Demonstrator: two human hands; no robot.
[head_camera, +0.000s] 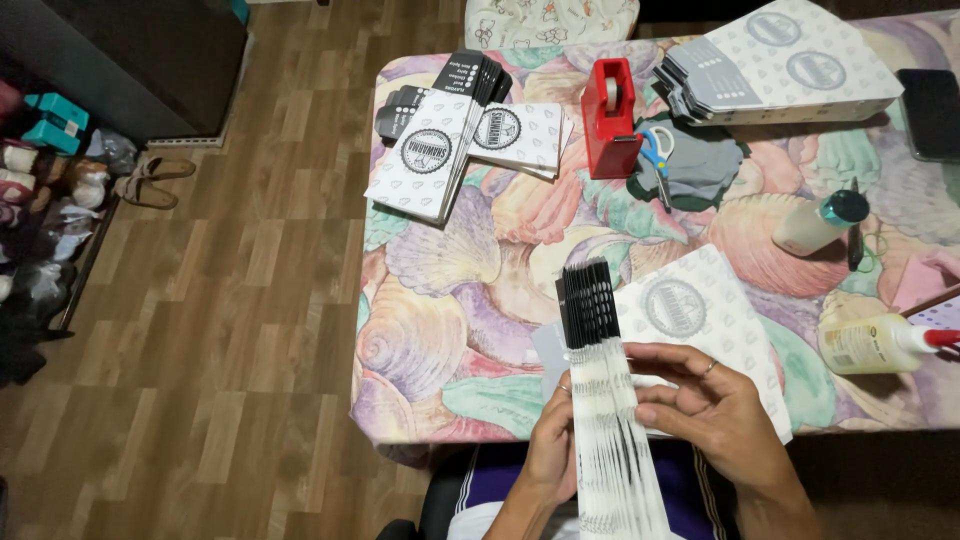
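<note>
Here both hands are gripping a fanned stack of flat cartons (603, 400), left hand (553, 452) mostly hidden behind it. Right hand (712, 410) fingers are pressing its side; the stack's lower end is running out of view.

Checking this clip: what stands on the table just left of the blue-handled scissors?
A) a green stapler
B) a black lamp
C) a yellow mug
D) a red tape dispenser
D: a red tape dispenser stands upright on the table, with the blue-handled scissors lying right beside it on a grey cloth.
</note>
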